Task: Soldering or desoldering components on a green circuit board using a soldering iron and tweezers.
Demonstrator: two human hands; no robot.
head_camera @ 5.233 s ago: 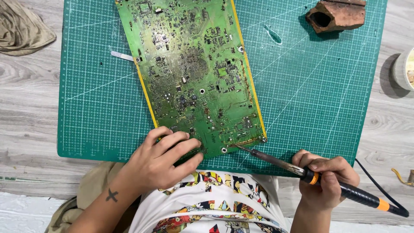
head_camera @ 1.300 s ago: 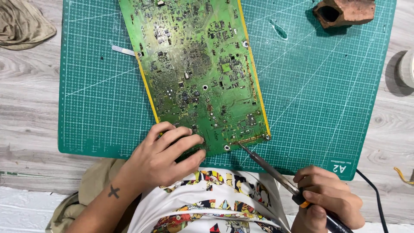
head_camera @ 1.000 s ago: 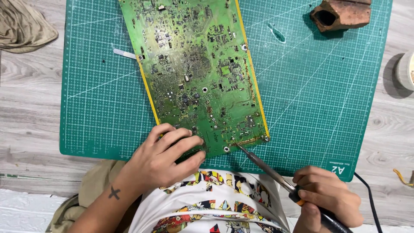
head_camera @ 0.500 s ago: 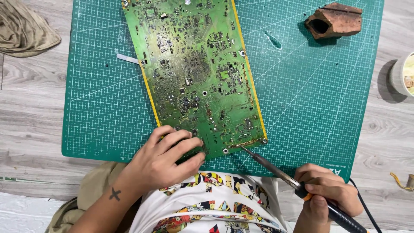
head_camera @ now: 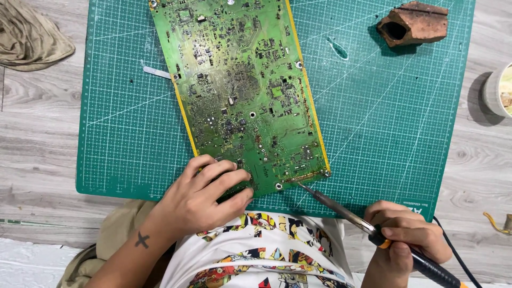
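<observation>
Soldering iron (head_camera: 341, 210) tip nearer board (head_camera: 240, 90), up-left.

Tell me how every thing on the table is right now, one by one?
Circuit board: flat on the mat, slanted.
Left hand: fingers pressing the board's near corner.
Right hand: closed around the soldering iron.
Soldering iron: slanted, tip at the board's near edge.
Cutting mat: flat on the table.
Brown hollow block: lying on the mat, opening facing left.
Cloth: crumpled.
</observation>
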